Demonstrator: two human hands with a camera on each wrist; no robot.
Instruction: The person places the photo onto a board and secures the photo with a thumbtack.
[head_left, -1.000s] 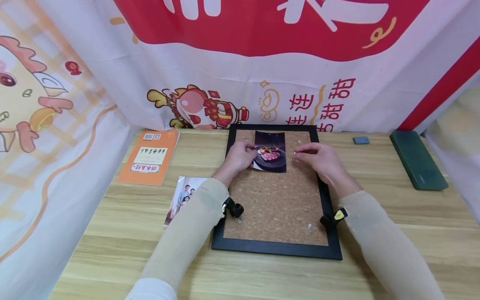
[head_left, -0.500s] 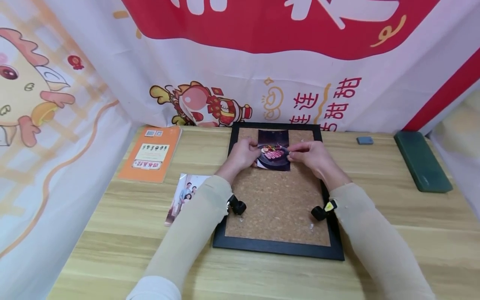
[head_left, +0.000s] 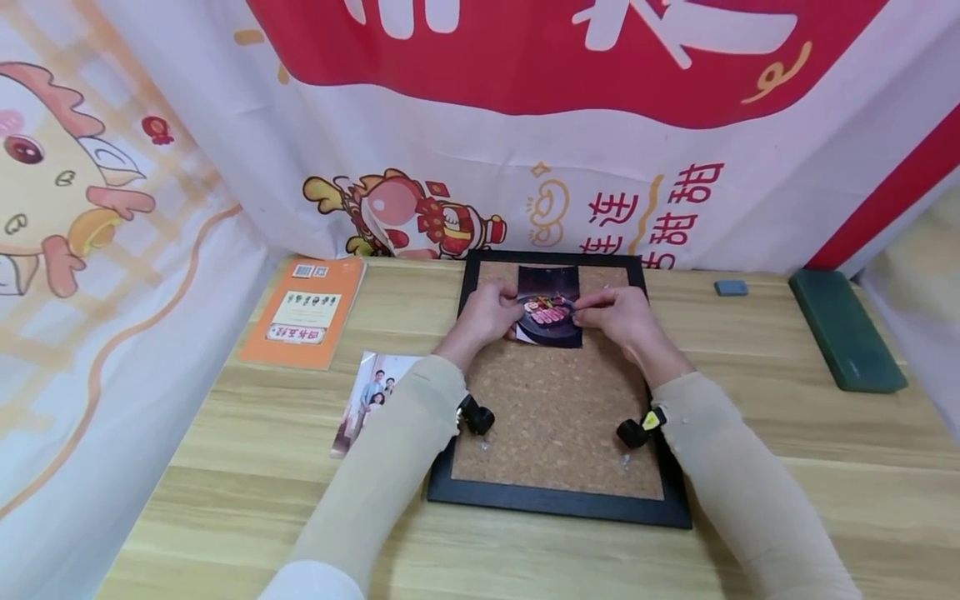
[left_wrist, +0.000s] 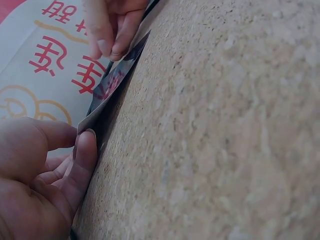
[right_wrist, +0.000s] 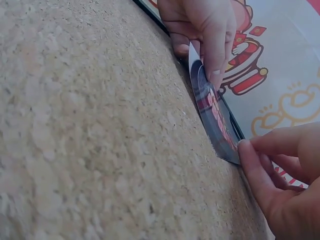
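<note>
A photo of a plated meat dish (head_left: 550, 286) lies at the top of the black-framed cork board (head_left: 555, 408). My left hand (head_left: 486, 317) pinches its left edge between thumb and index finger, lifting that edge slightly off the cork, as the left wrist view shows. At the opposite edge, the thumb and index fingertips of my right hand (head_left: 621, 321) are pressed together against the photo (right_wrist: 212, 112). They pinch a tiny clear thing, seemingly a pushpin, now mostly hidden by the fingertips. Clear pushpins (head_left: 626, 460) show near the board's corners.
A family photo (head_left: 372, 392) lies left of the board, partly under my left forearm. Farther left is an orange book (head_left: 303, 312). A small blue-grey block (head_left: 731, 288) and a dark green case (head_left: 847, 331) lie to the right. A printed curtain (head_left: 480, 142) hangs behind the table.
My right hand has moved left from over the bare cork to the photo's right edge, then stayed there. The left hand keeps its pinch on the left edge.
</note>
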